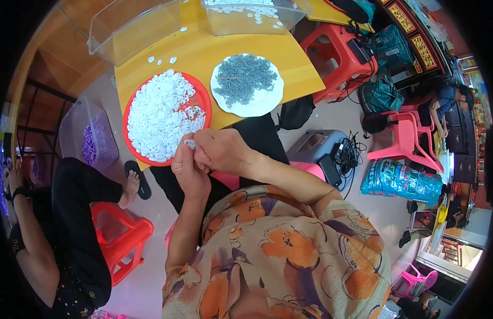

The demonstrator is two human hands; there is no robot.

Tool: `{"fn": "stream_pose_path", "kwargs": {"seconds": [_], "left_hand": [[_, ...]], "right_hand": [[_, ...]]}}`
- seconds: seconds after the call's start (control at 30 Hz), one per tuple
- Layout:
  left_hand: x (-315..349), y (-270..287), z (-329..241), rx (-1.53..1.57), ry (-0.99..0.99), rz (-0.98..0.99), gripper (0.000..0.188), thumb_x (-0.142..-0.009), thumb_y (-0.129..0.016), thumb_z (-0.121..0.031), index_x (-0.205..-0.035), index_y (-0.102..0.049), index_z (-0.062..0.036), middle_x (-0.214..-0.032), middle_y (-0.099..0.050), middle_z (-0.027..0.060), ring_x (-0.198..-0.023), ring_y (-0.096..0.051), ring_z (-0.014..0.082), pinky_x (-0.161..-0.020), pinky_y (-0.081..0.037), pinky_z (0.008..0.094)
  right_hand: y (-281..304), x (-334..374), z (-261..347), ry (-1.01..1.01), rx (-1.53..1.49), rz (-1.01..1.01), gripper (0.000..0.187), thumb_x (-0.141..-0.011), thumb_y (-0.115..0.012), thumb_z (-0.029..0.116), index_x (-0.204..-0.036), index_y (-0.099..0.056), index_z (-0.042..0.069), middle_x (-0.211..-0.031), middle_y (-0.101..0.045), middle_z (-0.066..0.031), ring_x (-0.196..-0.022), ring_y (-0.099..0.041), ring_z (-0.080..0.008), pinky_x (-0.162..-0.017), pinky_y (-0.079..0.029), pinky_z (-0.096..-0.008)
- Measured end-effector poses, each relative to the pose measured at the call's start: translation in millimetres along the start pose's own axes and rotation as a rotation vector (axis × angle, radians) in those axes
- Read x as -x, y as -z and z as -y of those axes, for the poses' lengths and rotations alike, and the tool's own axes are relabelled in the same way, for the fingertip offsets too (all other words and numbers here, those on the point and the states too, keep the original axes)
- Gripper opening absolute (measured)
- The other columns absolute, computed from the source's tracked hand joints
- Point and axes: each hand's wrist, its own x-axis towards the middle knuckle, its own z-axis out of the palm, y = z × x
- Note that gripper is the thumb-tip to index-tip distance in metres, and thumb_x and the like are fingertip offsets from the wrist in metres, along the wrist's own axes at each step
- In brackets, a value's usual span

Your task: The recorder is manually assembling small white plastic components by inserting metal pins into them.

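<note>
My left hand (190, 175) pinches a small white plastic piece (190, 143) between thumb and finger, just off the near edge of a round red plate (206, 99). Beside it, my right hand (228, 150) is closed, its fingertips pressed close to the same piece. Whatever those right fingers grip is hidden. A heap of similar white pieces (160, 117) covers most of the red plate, with some red showing at its right side. To the right, a scalloped white plate (267, 101) carries a pile of small grey screw-like parts (243, 77).
The plates stand on a yellow table (196, 53) with a few loose white pieces. Clear plastic bins (135, 32) line its far side, one holding white pieces. A bin of purple parts (90, 141) and another person (39, 250) are at left. Red stools (121, 239) flank the table.
</note>
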Motion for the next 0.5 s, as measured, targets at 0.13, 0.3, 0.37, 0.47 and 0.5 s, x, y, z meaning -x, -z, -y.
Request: {"fn": "stream_pose_path", "kwargs": {"seconds": [0.13, 0.3, 0.37, 0.47, 0.5], "left_hand": [[2, -5, -3, -0.050, 0.006, -0.063, 0.033, -0.095, -0.041, -0.021, -0.115, -0.052, 0.0021, -0.059, -0.047, -0.0030, -0.047, -0.038, 0.0028, -0.042, -0.029, 0.0174], [-3, 3, 0, -0.104, -0.018, 0.018, 0.033, -0.095, -0.040, -0.020, -0.115, -0.052, 0.0037, -0.054, -0.044, -0.0029, -0.046, -0.039, 0.0037, -0.042, -0.030, 0.0176], [-3, 1, 1, -0.101, -0.026, 0.045, 0.033, -0.095, -0.040, -0.020, -0.115, -0.052, 0.0040, -0.055, -0.045, -0.0026, -0.046, -0.038, 0.0036, -0.042, -0.030, 0.0174], [-2, 0, 1, -0.138, -0.026, 0.107, 0.034, -0.095, -0.040, -0.021, -0.117, -0.050, 0.0039, -0.055, -0.045, -0.0024, -0.046, -0.039, 0.0039, -0.042, -0.029, 0.0166], [-2, 0, 1, -0.176, -0.017, 0.140, 0.035, -0.095, -0.040, -0.021, -0.118, -0.049, 0.0035, -0.055, -0.045, -0.0025, -0.047, -0.039, 0.0042, -0.041, -0.028, 0.0161]], "right_hand": [[8, -1, 7, -0.316, -0.415, 0.121, 0.019, -0.087, -0.047, 0.012, -0.071, -0.046, 0.002, -0.056, -0.052, -0.0080, -0.048, -0.054, -0.0185, -0.045, -0.043, -0.0279], [15, -4, 8, -0.458, -0.649, 0.194, 0.024, -0.092, -0.042, 0.014, -0.072, -0.048, 0.001, -0.055, -0.052, -0.0038, -0.049, -0.051, -0.0100, -0.045, -0.041, -0.0241], [17, -2, 6, -0.507, -0.716, 0.200, 0.026, -0.092, -0.043, 0.015, -0.072, -0.048, 0.000, -0.055, -0.052, -0.0024, -0.050, -0.050, -0.0081, -0.045, -0.040, -0.0230], [20, 1, 2, -0.569, -0.806, 0.203, 0.028, -0.092, -0.044, 0.016, -0.071, -0.050, 0.000, -0.056, -0.052, -0.0009, -0.049, -0.048, -0.0065, -0.045, -0.039, -0.0215], [21, 4, 0, -0.613, -0.872, 0.211, 0.028, -0.092, -0.045, 0.017, -0.070, -0.052, 0.001, -0.056, -0.053, -0.0006, -0.049, -0.047, -0.0061, -0.045, -0.037, -0.0206]]}}
